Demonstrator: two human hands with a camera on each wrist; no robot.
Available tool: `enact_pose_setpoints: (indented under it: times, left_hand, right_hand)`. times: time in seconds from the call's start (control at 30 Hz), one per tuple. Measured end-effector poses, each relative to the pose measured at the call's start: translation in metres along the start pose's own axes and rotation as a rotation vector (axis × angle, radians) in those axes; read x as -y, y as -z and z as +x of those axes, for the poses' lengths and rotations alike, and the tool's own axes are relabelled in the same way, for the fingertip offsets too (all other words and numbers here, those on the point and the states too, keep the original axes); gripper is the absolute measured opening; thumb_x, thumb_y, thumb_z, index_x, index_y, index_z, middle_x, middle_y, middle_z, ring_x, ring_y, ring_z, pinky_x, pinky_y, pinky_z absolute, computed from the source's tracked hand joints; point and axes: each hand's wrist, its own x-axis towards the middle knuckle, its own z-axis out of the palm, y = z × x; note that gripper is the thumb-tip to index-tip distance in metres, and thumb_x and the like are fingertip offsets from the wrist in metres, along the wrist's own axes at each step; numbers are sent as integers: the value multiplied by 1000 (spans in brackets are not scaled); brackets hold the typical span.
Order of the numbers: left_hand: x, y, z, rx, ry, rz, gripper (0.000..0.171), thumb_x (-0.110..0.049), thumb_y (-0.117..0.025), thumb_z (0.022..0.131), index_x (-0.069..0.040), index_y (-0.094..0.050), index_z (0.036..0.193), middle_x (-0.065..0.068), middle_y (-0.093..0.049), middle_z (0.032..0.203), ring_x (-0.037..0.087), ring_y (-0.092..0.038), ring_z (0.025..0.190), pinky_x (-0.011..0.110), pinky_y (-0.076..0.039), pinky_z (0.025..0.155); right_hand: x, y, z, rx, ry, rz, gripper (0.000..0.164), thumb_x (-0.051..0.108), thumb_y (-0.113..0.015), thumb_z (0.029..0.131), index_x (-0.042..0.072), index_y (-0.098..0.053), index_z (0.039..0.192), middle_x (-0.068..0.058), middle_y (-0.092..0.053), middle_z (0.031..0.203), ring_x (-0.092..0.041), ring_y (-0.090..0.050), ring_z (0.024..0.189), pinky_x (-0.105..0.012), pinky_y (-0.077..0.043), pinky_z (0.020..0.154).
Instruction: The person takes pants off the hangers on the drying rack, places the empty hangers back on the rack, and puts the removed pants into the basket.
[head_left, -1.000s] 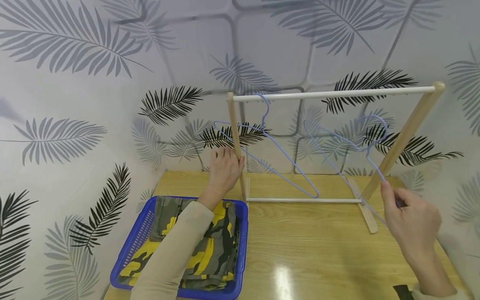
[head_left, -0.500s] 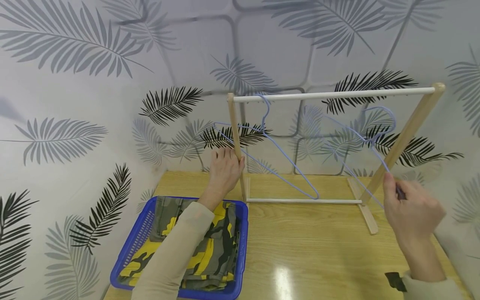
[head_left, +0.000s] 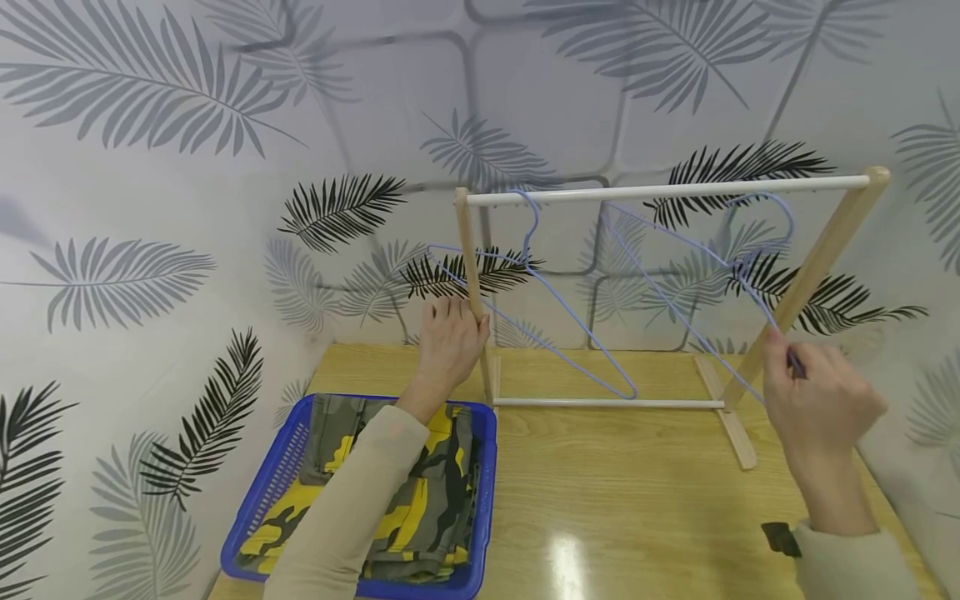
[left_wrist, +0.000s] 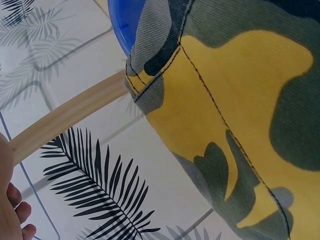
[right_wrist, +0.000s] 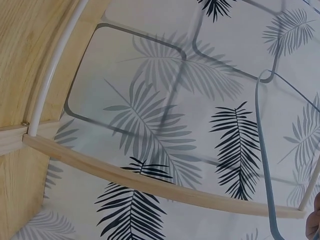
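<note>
My left hand (head_left: 450, 342) grips the left wooden post (head_left: 467, 250) of a small garment rack with a white top rail (head_left: 675, 190). In the left wrist view, only part of the left hand (left_wrist: 12, 200) shows beside the post (left_wrist: 70, 112). My right hand (head_left: 821, 400) holds a light-blue clothes hanger (head_left: 667, 300) by its right end. The hanger is tilted, with its hook just below the rail, towards the right post (head_left: 806, 275). Fingertips (right_wrist: 313, 220) and the hanger (right_wrist: 263, 140) appear at the right of the right wrist view.
A second blue hanger (head_left: 581, 315) hangs on the rail near the left post. Folded yellow-grey camouflage clothing (head_left: 405, 517) lies in a blue basket (head_left: 487, 492) under my left forearm. The rack stands on a wooden table (head_left: 600, 483) against a leaf-patterned backdrop (head_left: 360, 108).
My right hand has risen a little, and the held hanger has moved up so its hook is nearer the rail. My left hand stays on the post.
</note>
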Motion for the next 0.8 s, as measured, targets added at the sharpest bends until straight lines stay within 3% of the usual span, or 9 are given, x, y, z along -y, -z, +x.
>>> enact_pose_setpoints:
  times: [0.23, 0.5, 0.8]
  left_hand:
    - [0, 0, 0, -5, 4, -4, 45, -45, -45, 112, -7, -66, 103, 9, -66, 98, 26, -54, 89, 38, -40, 80]
    - [-1, 0, -1, 5, 2, -9, 45, -44, -43, 113, -7, -67, 103, 9, -67, 99, 26, -55, 90, 38, -40, 81]
    - [-1, -1, -1, 3, 9, -11, 45, -44, -43, 113, -7, -66, 101, 9, -67, 99, 26, -56, 91, 39, -41, 82]
  right_hand:
    - [-1, -8, 10, 30, 22, -33, 65, 45, -56, 101, 0, -53, 55, -21, -57, 55, -37, -45, 44, -26, -10, 48]
    - [-1, -15, 16, 74, 44, -54, 63, 44, -54, 104, -3, -61, 62, -24, -62, 61, -42, -52, 47, -32, -13, 47]
    - [-4, -25, 15, 94, 16, -32, 61, 44, -56, 101, -6, -65, 66, -26, -64, 63, -45, -54, 48, -28, -11, 51]
